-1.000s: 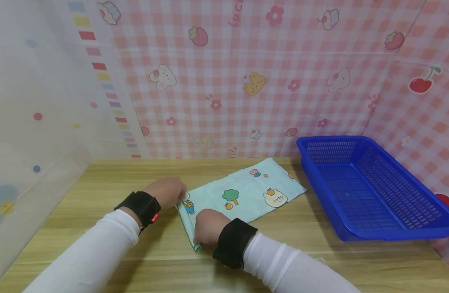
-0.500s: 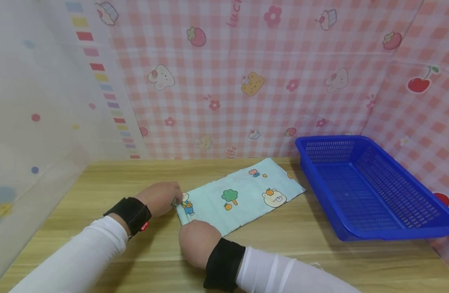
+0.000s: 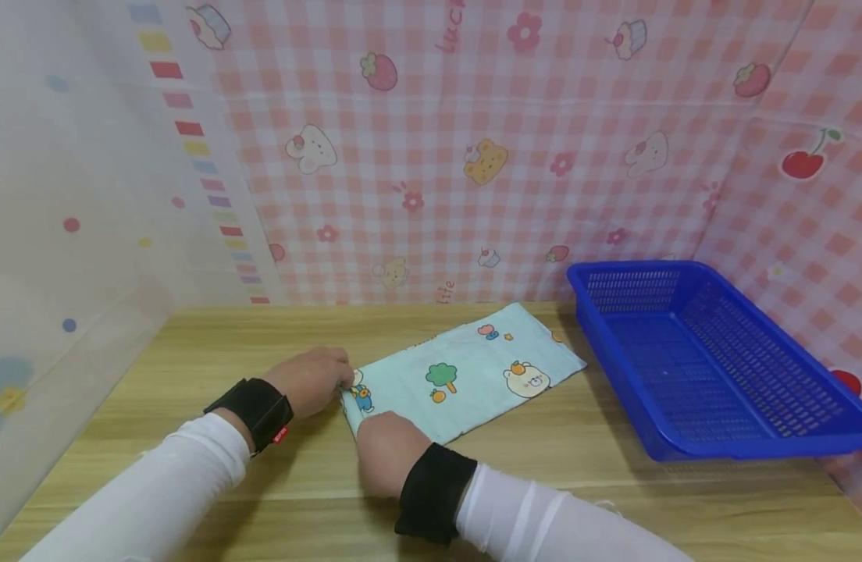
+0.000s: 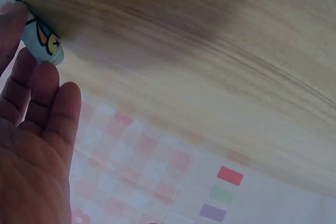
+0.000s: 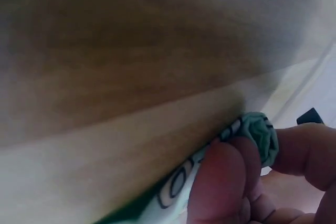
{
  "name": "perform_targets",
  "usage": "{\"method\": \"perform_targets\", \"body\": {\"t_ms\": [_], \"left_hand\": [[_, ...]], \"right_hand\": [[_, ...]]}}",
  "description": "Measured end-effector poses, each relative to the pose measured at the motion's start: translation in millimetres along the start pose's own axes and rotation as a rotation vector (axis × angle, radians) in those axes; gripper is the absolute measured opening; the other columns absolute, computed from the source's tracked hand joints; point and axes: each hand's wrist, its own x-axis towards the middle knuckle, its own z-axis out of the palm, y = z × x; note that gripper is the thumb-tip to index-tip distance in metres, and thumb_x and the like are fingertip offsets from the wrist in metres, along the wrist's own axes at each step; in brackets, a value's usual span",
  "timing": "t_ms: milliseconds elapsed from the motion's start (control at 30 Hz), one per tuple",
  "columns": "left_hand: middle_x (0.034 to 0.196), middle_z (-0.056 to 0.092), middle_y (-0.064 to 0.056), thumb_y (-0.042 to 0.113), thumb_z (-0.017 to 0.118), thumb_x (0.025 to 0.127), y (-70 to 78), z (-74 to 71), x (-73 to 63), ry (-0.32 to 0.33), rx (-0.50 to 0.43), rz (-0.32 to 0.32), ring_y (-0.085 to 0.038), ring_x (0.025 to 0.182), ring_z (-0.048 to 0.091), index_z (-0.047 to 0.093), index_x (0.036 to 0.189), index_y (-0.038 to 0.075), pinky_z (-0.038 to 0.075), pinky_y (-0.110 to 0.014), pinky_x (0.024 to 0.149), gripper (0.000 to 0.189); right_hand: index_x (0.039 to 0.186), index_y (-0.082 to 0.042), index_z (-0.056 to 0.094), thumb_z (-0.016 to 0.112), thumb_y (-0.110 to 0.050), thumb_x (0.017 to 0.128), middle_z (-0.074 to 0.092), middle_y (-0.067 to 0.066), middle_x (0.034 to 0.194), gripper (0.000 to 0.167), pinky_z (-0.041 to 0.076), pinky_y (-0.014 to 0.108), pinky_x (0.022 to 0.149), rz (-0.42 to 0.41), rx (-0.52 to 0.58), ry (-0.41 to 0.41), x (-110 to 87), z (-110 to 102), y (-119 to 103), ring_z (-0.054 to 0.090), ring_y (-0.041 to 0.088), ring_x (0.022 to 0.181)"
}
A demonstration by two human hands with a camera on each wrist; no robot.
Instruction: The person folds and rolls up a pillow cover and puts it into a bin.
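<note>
A light blue cloth point(image 3: 473, 371) printed with a tree, a bear and oranges lies in a long flat strip, slanting across the table. Its left end is rolled up. My left hand point(image 3: 308, 382) pinches the far end of that roll; in the left wrist view thumb and fingertips meet on the rolled tip point(image 4: 46, 45). At the near end, my right hand point(image 3: 389, 453) grips the roll, covering that corner from the head view. The right wrist view shows the tight spiral end of the roll point(image 5: 260, 137) between thumb and fingers.
To the right stands a blue plastic basket point(image 3: 617, 398) with slotted walls, close to the cloth's far right corner. Pink checked fabric point(image 3: 431, 195) hangs behind the wooden table point(image 3: 213, 336), with a pale sheet point(image 3: 73, 273) at the left.
Both hands have shifted a little left since one second ago, still at the cloth's rolled end. The right hand moved left and nearer, then slightly back. The basket has not moved.
</note>
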Motion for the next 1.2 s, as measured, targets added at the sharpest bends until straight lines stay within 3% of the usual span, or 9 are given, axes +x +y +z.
{"method": "perform_targets", "body": {"t_ms": [233,433,667,767,867,1000,1200], "left_hand": [[0.102,0.066,0.004,0.004,0.076,0.092,-7.5,3.3,6.2,-0.006,0.002,0.041,-0.018,0.095,0.063,0.073,0.093,0.019,0.056,-0.038,0.090,0.015],[0.100,0.066,0.005,0.004,0.073,0.094,-17.4,1.7,16.9,-0.102,-0.164,-0.001,-0.013,0.093,0.061,0.074,0.091,0.019,0.055,-0.035,0.089,0.015],[0.092,0.061,0.003,0.003,0.071,0.094,-15.6,-9.3,26.0,-0.227,-0.310,-0.078,-0.013,0.084,0.053,0.069,0.080,0.014,0.047,-0.031,0.080,0.018],[0.090,0.062,0.002,0.003,0.072,0.093,-14.1,-11.1,27.8,-0.246,-0.335,-0.113,-0.013,0.081,0.053,0.069,0.078,0.013,0.045,-0.030,0.077,0.018],[0.090,0.064,0.003,0.006,0.074,0.093,-11.5,-10.3,25.8,-0.212,-0.312,-0.137,-0.013,0.080,0.054,0.071,0.078,0.015,0.047,-0.031,0.077,0.018],[0.087,0.064,0.006,0.006,0.077,0.091,-7.7,-4.6,18.8,-0.097,-0.242,-0.131,-0.011,0.078,0.055,0.072,0.075,0.019,0.051,-0.031,0.075,0.021],[0.080,0.065,0.009,0.004,0.076,0.091,-4.5,1.1,6.2,0.003,-0.166,-0.090,-0.008,0.074,0.054,0.071,0.072,0.022,0.050,-0.029,0.070,0.026]], "right_hand": [[0.069,-0.008,0.060,0.072,-0.005,0.090,0.050,0.000,0.063,0.024,0.038,0.028,0.049,0.113,0.163,-0.060,5.1,-7.4,12.9,0.048,0.018,0.054],[0.067,-0.009,0.063,0.078,-0.018,0.089,0.053,-0.001,0.063,0.028,0.040,0.027,0.053,0.141,0.124,-0.095,8.1,-12.3,20.0,0.050,0.016,0.055],[0.071,-0.008,0.069,0.082,-0.029,0.091,0.057,0.002,0.060,0.031,0.039,0.028,0.054,0.214,0.208,-0.176,12.8,-15.1,28.5,0.053,0.018,0.053],[0.071,-0.008,0.067,0.082,-0.027,0.091,0.055,0.001,0.063,0.031,0.039,0.028,0.056,0.177,0.182,-0.148,12.9,-13.9,28.3,0.051,0.017,0.056],[0.073,-0.008,0.063,0.078,-0.017,0.091,0.052,-0.001,0.065,0.026,0.040,0.026,0.057,0.111,0.132,-0.088,9.2,-11.1,22.3,0.049,0.016,0.058],[0.076,-0.009,0.062,0.070,-0.005,0.093,0.053,-0.001,0.067,0.019,0.042,0.026,0.056,0.035,0.028,0.008,-0.2,-5.6,9.4,0.045,0.014,0.059],[0.075,-0.013,0.063,0.067,-0.009,0.097,0.059,-0.002,0.067,0.022,0.045,0.025,0.054,-0.031,-0.172,0.103,-9.9,1.2,-4.4,0.049,0.010,0.058]]}}
